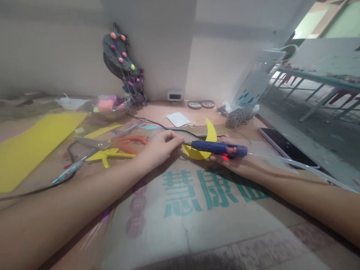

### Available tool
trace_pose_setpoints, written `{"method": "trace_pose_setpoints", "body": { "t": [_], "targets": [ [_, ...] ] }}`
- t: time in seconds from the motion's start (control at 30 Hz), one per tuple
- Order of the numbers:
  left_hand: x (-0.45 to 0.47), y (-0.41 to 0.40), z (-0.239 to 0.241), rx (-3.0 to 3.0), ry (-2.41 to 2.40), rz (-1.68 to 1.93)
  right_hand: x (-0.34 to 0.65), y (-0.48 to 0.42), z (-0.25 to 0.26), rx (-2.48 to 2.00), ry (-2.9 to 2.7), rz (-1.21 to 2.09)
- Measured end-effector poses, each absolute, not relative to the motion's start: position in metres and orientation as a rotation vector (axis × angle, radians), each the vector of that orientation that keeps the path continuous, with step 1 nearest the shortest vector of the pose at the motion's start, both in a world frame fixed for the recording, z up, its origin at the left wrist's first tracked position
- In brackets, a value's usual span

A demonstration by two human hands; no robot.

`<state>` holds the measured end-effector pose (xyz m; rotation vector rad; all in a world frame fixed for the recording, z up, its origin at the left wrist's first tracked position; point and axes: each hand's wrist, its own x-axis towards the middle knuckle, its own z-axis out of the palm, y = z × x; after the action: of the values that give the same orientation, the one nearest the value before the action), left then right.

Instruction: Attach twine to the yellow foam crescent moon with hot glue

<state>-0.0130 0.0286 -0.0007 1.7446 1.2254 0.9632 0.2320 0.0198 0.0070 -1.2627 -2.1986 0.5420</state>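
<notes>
Pale walls (53, 49) meet in a corner beyond the hands. Past the right hand, a window (327, 79) shows green tables (324, 79).

The glue gun (219, 148) is blue with a red light, the crescent cutout (209, 137) yellow, the foam sheet (26, 147) yellow, the scissors (128, 143) orange-handled.

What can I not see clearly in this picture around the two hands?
Head view only:
- Right hand: mostly hidden under the blue glue gun.
- Left hand: fingertips curled, what they pinch is too small.
- Yellow crescent: lower part covered by the gun.
- Scissors: blurred.
</notes>
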Motion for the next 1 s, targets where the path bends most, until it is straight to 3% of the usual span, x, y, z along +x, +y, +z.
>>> {"method": "trace_pose_setpoints", "body": {
  "t": [0.4,0.57,0.83,1.0],
  "targets": [
    [-0.013,0.028,0.0,1.706,1.252,0.985,0.234,0.023,0.005,-1.318,-2.104,0.495],
    [-0.013,0.029,-0.004,1.687,1.209,1.023,0.24,0.023,0.018,-1.42,-1.892,0.473],
    [-0.011,0.027,-0.003,1.638,1.173,0.934,0.252,0.05,0.047,-1.213,-1.686,0.614],
    [-0.01,0.027,-0.005,1.596,1.115,0.909,0.244,0.095,0.065,-1.268,-1.783,0.643]
  ]
}}
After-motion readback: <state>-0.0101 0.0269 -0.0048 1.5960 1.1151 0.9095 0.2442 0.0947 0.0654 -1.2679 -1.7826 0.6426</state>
